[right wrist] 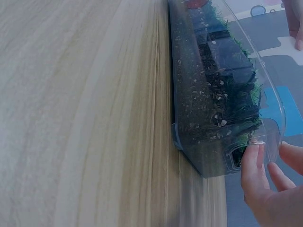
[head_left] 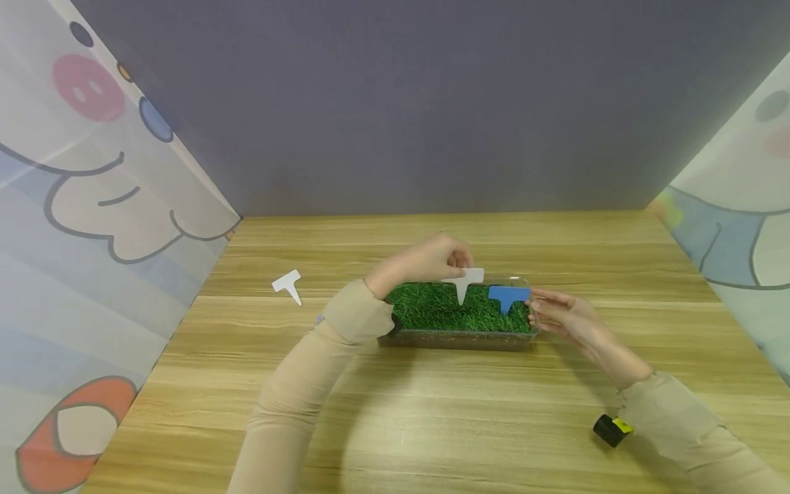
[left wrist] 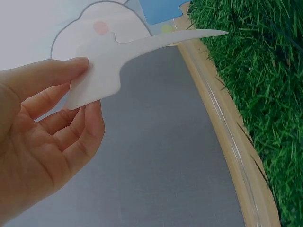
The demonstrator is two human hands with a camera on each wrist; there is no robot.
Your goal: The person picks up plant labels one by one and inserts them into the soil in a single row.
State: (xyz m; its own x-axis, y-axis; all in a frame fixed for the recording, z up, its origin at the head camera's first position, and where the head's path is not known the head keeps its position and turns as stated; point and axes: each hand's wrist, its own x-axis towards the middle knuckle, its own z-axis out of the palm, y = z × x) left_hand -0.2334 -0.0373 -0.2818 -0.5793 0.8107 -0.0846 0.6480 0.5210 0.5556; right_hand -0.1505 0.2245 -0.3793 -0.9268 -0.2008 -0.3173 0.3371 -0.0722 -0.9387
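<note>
Head view: left hand (head_left: 432, 261) pinches white tag (head_left: 472, 276), seemingly not yet planted; blue tag (head_left: 509, 295) stands rightward, second white tag (head_left: 287, 283) lies leftward, right hand (head_left: 574, 321) grips tray (head_left: 457, 339).

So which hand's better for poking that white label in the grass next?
Probably the left hand: it pinches the white T-shaped plant label, tip towards the grass. The right hand holds the end of the clear planter.
</note>
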